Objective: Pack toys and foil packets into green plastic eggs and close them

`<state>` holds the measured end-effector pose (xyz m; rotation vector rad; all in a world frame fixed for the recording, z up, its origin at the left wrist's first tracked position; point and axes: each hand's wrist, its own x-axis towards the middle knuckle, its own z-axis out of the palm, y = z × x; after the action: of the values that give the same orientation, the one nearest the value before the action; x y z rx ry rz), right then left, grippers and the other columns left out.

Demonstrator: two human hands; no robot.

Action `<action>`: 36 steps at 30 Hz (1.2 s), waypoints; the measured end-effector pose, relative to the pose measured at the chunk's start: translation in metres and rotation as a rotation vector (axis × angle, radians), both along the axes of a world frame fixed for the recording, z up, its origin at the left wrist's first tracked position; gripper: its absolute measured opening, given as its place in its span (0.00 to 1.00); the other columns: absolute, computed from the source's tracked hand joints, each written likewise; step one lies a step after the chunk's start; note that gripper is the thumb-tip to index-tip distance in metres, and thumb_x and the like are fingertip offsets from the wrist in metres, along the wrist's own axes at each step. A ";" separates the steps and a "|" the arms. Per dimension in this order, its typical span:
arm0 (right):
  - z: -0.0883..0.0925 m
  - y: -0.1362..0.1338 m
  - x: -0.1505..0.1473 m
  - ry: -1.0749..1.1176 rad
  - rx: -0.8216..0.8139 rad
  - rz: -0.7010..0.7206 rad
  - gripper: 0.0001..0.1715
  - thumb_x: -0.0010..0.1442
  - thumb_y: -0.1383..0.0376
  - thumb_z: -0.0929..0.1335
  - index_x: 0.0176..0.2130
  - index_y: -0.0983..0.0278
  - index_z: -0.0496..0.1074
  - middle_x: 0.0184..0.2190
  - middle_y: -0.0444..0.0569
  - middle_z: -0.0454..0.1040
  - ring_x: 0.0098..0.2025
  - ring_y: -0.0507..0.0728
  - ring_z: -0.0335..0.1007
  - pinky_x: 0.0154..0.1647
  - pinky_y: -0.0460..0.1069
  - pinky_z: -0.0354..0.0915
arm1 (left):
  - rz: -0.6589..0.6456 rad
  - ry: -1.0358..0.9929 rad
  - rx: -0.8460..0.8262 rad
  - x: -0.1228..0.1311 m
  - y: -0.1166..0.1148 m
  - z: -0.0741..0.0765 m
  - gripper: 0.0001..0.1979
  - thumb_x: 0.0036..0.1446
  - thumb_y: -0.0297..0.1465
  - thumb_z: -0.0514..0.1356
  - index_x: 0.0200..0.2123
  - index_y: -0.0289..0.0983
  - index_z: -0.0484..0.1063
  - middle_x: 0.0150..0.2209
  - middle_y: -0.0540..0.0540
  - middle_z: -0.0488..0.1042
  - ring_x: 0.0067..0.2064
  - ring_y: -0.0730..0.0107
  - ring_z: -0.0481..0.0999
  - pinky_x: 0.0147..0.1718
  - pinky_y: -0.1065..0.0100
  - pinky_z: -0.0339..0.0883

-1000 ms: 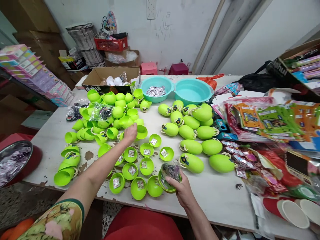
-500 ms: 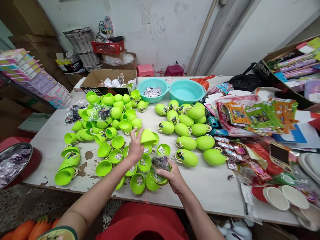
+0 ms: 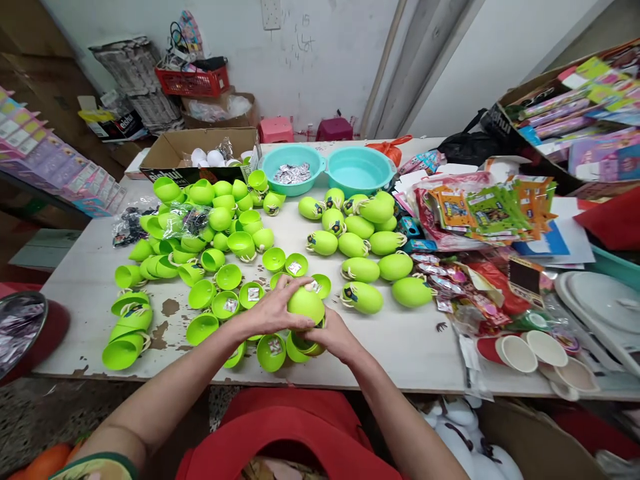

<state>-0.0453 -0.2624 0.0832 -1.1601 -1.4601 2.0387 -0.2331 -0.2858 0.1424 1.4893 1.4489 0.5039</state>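
My left hand [image 3: 273, 310] presses a lime-green egg half [image 3: 306, 303] down as a cap onto a lower half [image 3: 309, 345], which my right hand [image 3: 336, 337] grips from below. Both hands are closed round this egg above the table's near edge. Open green halves [image 3: 229, 303] with small silver packets inside lie just left of my hands. Closed green eggs [image 3: 363, 297] with claw prints lie to the right.
A heap of empty green halves [image 3: 200, 220] fills the left of the white table [image 3: 420, 347]. Two teal basins [image 3: 357, 170] and a cardboard box [image 3: 180, 150] stand at the back. Toy packets [image 3: 480, 207] and white cups [image 3: 517, 353] crowd the right side.
My left hand took a green half from the heap, carried it back and set it over the half held by my right hand, covering the dark packet.
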 end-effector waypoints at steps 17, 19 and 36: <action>-0.009 -0.010 0.029 0.440 -0.352 -0.199 0.45 0.42 0.55 0.79 0.56 0.61 0.67 0.51 0.54 0.74 0.51 0.64 0.71 0.51 0.55 0.68 | -0.042 -0.143 -0.115 0.006 0.007 0.004 0.33 0.44 0.40 0.68 0.55 0.44 0.63 0.48 0.48 0.68 0.46 0.61 0.70 0.47 0.60 0.66; -0.008 -0.011 0.029 0.408 -0.313 -0.225 0.47 0.39 0.55 0.80 0.56 0.60 0.67 0.51 0.53 0.74 0.52 0.64 0.71 0.51 0.55 0.68 | -0.072 -0.123 -0.122 0.008 0.007 0.009 0.32 0.44 0.39 0.68 0.53 0.45 0.65 0.47 0.49 0.68 0.46 0.61 0.70 0.47 0.61 0.67; 0.019 -0.004 0.040 0.071 0.001 -0.121 0.57 0.31 0.58 0.82 0.59 0.60 0.66 0.53 0.50 0.71 0.54 0.66 0.67 0.54 0.57 0.65 | 0.064 -0.341 -0.218 0.014 -0.007 -0.005 0.30 0.48 0.40 0.67 0.53 0.44 0.61 0.44 0.50 0.69 0.40 0.67 0.70 0.37 0.68 0.68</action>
<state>-0.0050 -0.2665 0.1023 -1.1351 -1.3247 1.9768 -0.2194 -0.2929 0.1375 1.1259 1.2405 0.5878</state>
